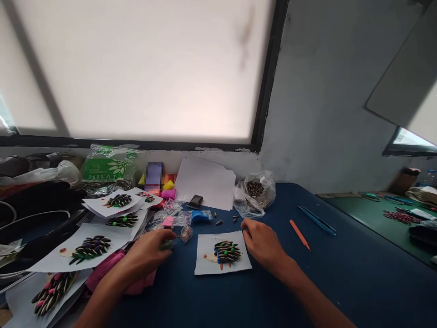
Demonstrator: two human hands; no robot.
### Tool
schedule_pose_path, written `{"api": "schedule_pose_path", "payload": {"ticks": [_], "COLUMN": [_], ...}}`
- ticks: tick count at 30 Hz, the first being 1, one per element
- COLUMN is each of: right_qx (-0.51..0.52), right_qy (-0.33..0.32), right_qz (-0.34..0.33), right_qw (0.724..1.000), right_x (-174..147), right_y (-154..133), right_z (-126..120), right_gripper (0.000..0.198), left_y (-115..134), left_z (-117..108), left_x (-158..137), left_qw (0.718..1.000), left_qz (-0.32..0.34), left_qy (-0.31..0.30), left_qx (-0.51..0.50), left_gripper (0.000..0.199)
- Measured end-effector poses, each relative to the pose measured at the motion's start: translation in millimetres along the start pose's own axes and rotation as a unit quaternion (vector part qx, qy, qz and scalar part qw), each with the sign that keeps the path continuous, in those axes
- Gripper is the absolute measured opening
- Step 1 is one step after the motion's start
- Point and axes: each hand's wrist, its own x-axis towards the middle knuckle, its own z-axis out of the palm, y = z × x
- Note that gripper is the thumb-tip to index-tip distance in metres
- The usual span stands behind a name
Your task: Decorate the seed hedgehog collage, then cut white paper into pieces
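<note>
On the blue table lies a small white sheet of paper (202, 245) with a hedgehog figure (228, 253) on it. Striped sunflower seeds form its back, with green dots among them and orange feet below. At the sheet's upper right corner is my right hand (262, 243), its fingers curled and pressed together; what they hold, if anything, is hidden. My left hand (145, 253) hovers left of the sheet, closed and slightly blurred. A small clear plastic packet (168, 244) with a greenish tint shows at its fingertips.
Finished-looking seed pictures (90, 246) lie stacked at left. Behind the sheet are a blue clay packet (201, 216), loose seeds (219, 222), blank paper (205, 182) and a bag of seeds (254, 189). An orange pen (300, 235) and blue tweezers (317, 220) lie at right.
</note>
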Motion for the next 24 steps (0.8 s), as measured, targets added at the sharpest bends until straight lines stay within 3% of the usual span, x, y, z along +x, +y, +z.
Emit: {"api": "schedule_pose_path", "payload": {"ticks": [3, 5, 7, 9, 11, 14, 17, 20, 24], "right_qx": [0.074, 0.147, 0.238, 0.334, 0.423, 0.505, 0.538, 0.548, 0.56], "right_qy": [0.032, 0.031, 0.009, -0.031, -0.078, -0.119, -0.115, -0.104, -0.116], "right_qz": [-0.034, -0.069, -0.098, -0.103, -0.099, -0.103, -0.096, -0.083, -0.071], "right_qw": [0.996, 0.986, 0.966, 0.936, 0.897, 0.849, 0.829, 0.826, 0.817], "right_x": [-2.8, -6.4, -10.8, -14.8, -17.1, -16.6, -12.9, -8.9, -6.1], "right_y": [-5.0, -10.3, -17.4, -26.0, -35.0, -45.6, -48.5, -44.6, -36.9], "right_z": [-0.5, 1.3, 4.1, 7.4, 10.7, 15.0, 16.6, 13.7, 7.6], "right_gripper": [0.018, 0.02, 0.026, 0.028, 0.034, 0.048, 0.039, 0.038, 0.041], "left_y": [-1.4, 6.3, 19.9, 36.0, 50.8, 65.6, 70.2, 68.7, 60.8], "left_z": [-0.6, -4.8, -9.7, -12.2, -10.6, -3.5, 0.7, -1.3, -5.1], "left_x": [0.0, -1.1, -3.3, -5.9, -7.6, -8.1, -7.1, -6.6, -6.2], "left_qw": [1.0, 0.992, 0.95, 0.885, 0.841, 0.805, 0.808, 0.828, 0.83], "left_qz": [-0.015, -0.004, 0.03, 0.034, 0.026, 0.037, 0.039, 0.022, 0.03], "left_qy": [0.02, 0.051, 0.047, 0.012, -0.017, -0.058, -0.065, -0.023, -0.015], "left_qx": [-0.004, -0.115, -0.308, -0.463, -0.54, -0.589, -0.585, -0.56, -0.556], "left_gripper": [0.032, 0.023, 0.032, 0.043, 0.049, 0.043, 0.035, 0.033, 0.033]}}
